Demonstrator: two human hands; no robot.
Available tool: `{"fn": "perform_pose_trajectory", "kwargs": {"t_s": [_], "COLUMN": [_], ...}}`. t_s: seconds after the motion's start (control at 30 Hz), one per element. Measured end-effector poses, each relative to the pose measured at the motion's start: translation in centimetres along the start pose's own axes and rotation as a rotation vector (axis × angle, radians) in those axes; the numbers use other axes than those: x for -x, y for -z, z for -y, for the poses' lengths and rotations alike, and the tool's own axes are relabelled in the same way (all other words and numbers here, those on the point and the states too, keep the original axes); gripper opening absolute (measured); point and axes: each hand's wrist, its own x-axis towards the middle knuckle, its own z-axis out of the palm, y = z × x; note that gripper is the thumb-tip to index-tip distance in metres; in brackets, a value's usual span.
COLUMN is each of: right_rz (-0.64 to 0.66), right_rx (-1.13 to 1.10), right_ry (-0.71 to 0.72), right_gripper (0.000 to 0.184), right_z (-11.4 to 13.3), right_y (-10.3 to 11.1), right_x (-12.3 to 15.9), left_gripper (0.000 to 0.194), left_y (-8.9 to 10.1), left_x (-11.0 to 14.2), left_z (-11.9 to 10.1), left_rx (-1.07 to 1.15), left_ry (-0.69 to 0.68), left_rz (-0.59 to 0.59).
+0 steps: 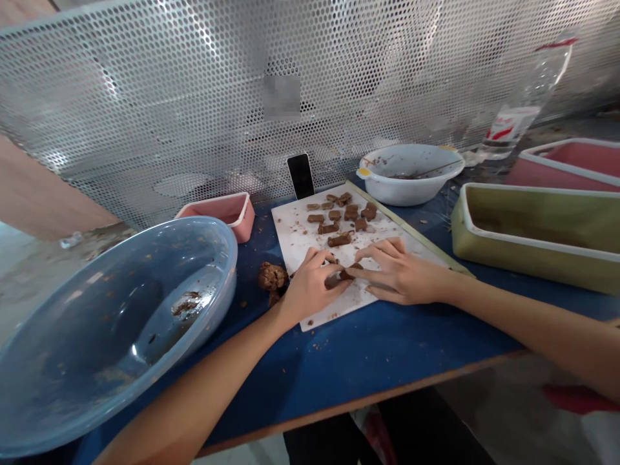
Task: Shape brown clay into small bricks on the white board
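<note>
At the left of the frame a large blue basin (121, 271) stands, with some wet brown remains inside, and behind its rim there is a pink box (248, 219). Just to the right of the basin, a brown lump (272, 276) lies on the blue table (368, 355), near the left wrist.

In the centre, the left hand (312, 284) is closed, thumb and bent fingers gripping a soft brown piece (333, 280) low over the white board (290, 239). The right hand (400, 274) meets it from the other side, its fingers spread and partly bent; its fingertips reach the piece, but whether they truly grip I cannot tell. Above the hands, small brown blocks (334, 216) lie in loose rows, below a dark phone (301, 175).

In my judgement, the piece could break or lose its form if both hands press unevenly — it looks soft and crumbly. The nearest blocks could be smeared if the right fingers slide upward, and the crumbs could stick to the piece.

Farther right are a white bowl (407, 192), a clear bottle (513, 123) at the upper right, and a green box (533, 252).
</note>
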Motion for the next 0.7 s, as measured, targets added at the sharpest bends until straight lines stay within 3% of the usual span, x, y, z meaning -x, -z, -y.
{"fn": "perform_pose_trajectory", "kwargs": {"t_s": [0.17, 0.3, 0.43, 0.7], "right_rz": [-0.059, -0.01, -0.072, -0.012], "right_rx": [-0.013, -0.025, -0.019, -0.042], "right_ry": [0.001, 0.023, 0.007, 0.04], "right_gripper": [0.045, 0.047, 0.044, 0.049], "right_z": [0.1, 0.16, 0.12, 0.45], "right_y": [0.2, 0.25, 0.21, 0.11], "right_x": [-0.23, -0.33, -0.23, -0.39], "left_gripper": [0.024, 0.02, 0.016, 0.036], "left_y": [-0.05, -0.01, 0.17, -0.02], "left_x": [0.05, -0.02, -0.01, 0.15], "left_z": [0.19, -0.11, -0.41, 0.07], "left_rx": [-0.002, 0.012, 0.005, -0.016], "left_ry": [-0.011, 0.0, 0.024, 0.027], "left_rz": [0.006, -0.017, -0.056, -0.066]}}
